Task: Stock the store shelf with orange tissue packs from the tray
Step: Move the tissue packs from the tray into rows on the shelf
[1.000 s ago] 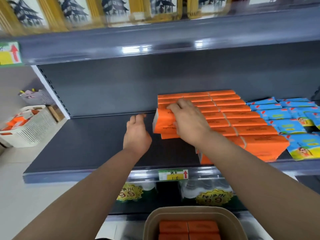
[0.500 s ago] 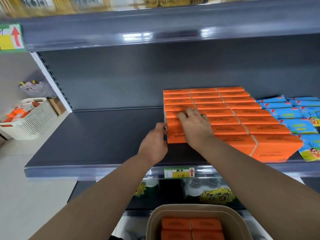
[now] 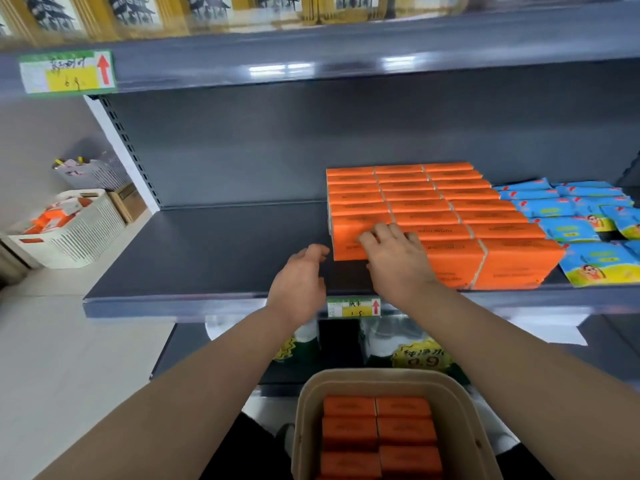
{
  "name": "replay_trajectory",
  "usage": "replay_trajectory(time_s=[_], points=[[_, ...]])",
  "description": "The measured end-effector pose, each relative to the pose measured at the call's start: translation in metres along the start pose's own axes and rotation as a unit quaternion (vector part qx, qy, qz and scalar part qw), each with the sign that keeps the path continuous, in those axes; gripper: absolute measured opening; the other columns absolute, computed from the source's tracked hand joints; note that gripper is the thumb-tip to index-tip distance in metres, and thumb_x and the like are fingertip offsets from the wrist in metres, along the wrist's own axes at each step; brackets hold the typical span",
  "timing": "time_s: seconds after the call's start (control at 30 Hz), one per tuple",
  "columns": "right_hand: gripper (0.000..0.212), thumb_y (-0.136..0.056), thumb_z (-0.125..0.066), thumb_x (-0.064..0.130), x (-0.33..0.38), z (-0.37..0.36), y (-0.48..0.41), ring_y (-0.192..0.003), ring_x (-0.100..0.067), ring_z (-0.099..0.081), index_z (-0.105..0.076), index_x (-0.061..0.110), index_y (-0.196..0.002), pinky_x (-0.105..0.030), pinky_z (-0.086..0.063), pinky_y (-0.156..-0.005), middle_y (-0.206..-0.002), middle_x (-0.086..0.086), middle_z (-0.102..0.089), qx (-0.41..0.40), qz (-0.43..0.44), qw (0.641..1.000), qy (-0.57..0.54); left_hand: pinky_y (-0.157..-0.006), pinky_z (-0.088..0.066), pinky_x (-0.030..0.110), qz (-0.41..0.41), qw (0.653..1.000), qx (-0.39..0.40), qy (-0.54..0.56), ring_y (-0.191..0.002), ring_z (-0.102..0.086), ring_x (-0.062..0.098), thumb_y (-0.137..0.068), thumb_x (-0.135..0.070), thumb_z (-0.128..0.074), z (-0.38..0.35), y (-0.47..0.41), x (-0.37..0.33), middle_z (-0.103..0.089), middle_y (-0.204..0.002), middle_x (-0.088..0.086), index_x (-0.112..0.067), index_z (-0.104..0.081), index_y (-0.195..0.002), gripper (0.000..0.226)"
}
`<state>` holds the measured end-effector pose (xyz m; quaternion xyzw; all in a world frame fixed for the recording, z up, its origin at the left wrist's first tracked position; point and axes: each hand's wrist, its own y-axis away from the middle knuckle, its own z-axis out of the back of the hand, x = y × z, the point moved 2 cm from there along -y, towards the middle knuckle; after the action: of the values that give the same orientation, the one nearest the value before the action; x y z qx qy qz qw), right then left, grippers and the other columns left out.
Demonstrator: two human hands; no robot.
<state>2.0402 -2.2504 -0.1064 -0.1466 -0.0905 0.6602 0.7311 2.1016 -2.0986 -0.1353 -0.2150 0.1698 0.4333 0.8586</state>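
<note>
Stocking stood partway: orange tissue packs (image 3: 433, 209) covered the right-centre of the shelf (image 3: 214, 251), with more waiting in the tray (image 3: 303, 427) below the shelf. The right hand (image 3: 394, 261) seemed to press flat on the front-left pack (image 3: 348, 237); the left hand (image 3: 298, 282) hung loose beside it, holding nothing.

Bright, even light falls from overhead. Two white patches of glare sit on the glossy front edge of the upper shelf (image 3: 346, 69) at 12 o'clock, and a paler sheen runs along the front strip of the middle shelf (image 3: 207, 303). The back panel (image 3: 311, 140) lies in dull shade, and the lower shelf (image 3: 194, 351) toward 6 o'clock is dark. Shadows are soft-edged. The wide lens bows the shelf lines, most toward 9 and 3 o'clock. The yellow boxes (image 3: 138, 12) along the top are smeared, the white basket (image 3: 79, 233) at 9 o'clock is soft, and the print on the orange packs (image 3: 450, 202) is too blurred to read.
</note>
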Motion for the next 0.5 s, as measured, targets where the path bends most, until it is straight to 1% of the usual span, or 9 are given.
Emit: replay_trajectory(time_s=[0.1, 0.17, 0.23, 0.3, 0.4, 0.43, 0.5], points=[[0.055, -0.079, -0.061, 0.004, 0.002, -0.005, 0.031, -0.118, -0.025, -0.042, -0.046, 0.019, -0.13, -0.038, -0.036, -0.092, -0.123, -0.005, -0.046, 0.014, 0.033, 0.999, -0.011, -0.096, -0.046, 0.037, -0.022, 1.0, 0.004, -0.007, -0.118, -0.051, 0.022, -0.084, 0.003, -0.05, -0.004, 0.025, -0.002, -0.056, -0.127, 0.006, -0.013, -0.048, -0.132, 0.05], [0.057, -0.077, -0.06, 0.001, 0.002, -0.012, 0.056, -0.116, -0.027, -0.044, -0.047, 0.017, -0.13, -0.038, -0.036, -0.088, -0.122, -0.006, -0.047, 0.032, 0.049, 0.998, -0.012, -0.095, -0.045, 0.034, -0.031, 0.999, 0.02, -0.016, -0.117, -0.051, 0.023, -0.085, 0.004, -0.049, -0.014, 0.045, -0.005, -0.057, -0.126, 0.007, -0.013, -0.05, -0.13, 0.048], [0.053, -0.077, -0.058, 0.001, 0.001, -0.025, 0.082, -0.113, -0.028, -0.045, -0.049, 0.016, -0.128, -0.038, -0.036, -0.086, -0.121, -0.006, -0.05, 0.057, 0.048, 0.997, -0.007, -0.094, -0.042, 0.03, -0.038, 0.998, 0.053, -0.022, -0.12, -0.049, 0.022, -0.085, 0.001, -0.049, -0.029, 0.067, -0.007, -0.055, -0.127, 0.006, -0.014, -0.051, -0.129, 0.046], [0.051, -0.08, -0.056, 0.003, -0.001, -0.041, 0.11, -0.114, -0.027, -0.045, -0.048, 0.016, -0.128, -0.039, -0.037, -0.09, -0.122, -0.006, -0.05, 0.094, 0.04, 0.995, -0.007, -0.094, -0.043, 0.029, -0.033, 0.994, 0.096, -0.03, -0.12, -0.049, 0.02, -0.086, -0.002, -0.05, -0.049, 0.09, -0.004, -0.054, -0.128, 0.002, -0.017, -0.052, -0.128, 0.045], [0.05, -0.082, -0.055, 0.005, -0.005, -0.065, 0.15, -0.118, -0.025, -0.043, -0.045, 0.02, -0.129, -0.039, -0.038, -0.095, -0.126, -0.004, -0.047, 0.151, 0.021, 0.988, -0.024, -0.092, -0.046, 0.031, -0.029, 0.983, 0.173, -0.055, -0.116, -0.051, 0.019, -0.086, -0.01, -0.054, -0.083, 0.123, 0.005, -0.055, -0.122, -0.002, -0.021, -0.052, -0.124, 0.039], [0.047, -0.084, -0.054, 0.007, -0.007, -0.075, 0.164, -0.12, -0.024, -0.042, -0.045, 0.021, -0.128, -0.039, -0.037, -0.097, -0.128, -0.003, -0.046, 0.173, 0.015, 0.984, -0.029, -0.091, -0.045, 0.031, -0.036, 0.974, 0.21, -0.078, -0.115, -0.052, 0.021, -0.088, -0.015, -0.053, -0.094, 0.132, 0.006, -0.055, -0.121, 0.0, -0.02, -0.052, -0.123, 0.036], [0.041, -0.09, -0.049, 0.014, -0.011, -0.098, 0.193, -0.123, -0.023, -0.041, -0.044, 0.024, -0.129, -0.039, -0.035, -0.102, -0.132, -0.002, -0.045, 0.224, -0.01, 0.974, -0.037, -0.092, -0.042, 0.032, -0.051, 0.942, 0.304, -0.137, -0.115, -0.053, 0.024, -0.091, -0.025, -0.052, -0.115, 0.148, 0.004, -0.055, -0.126, 0.005, -0.018, -0.047, -0.128, 0.038]])
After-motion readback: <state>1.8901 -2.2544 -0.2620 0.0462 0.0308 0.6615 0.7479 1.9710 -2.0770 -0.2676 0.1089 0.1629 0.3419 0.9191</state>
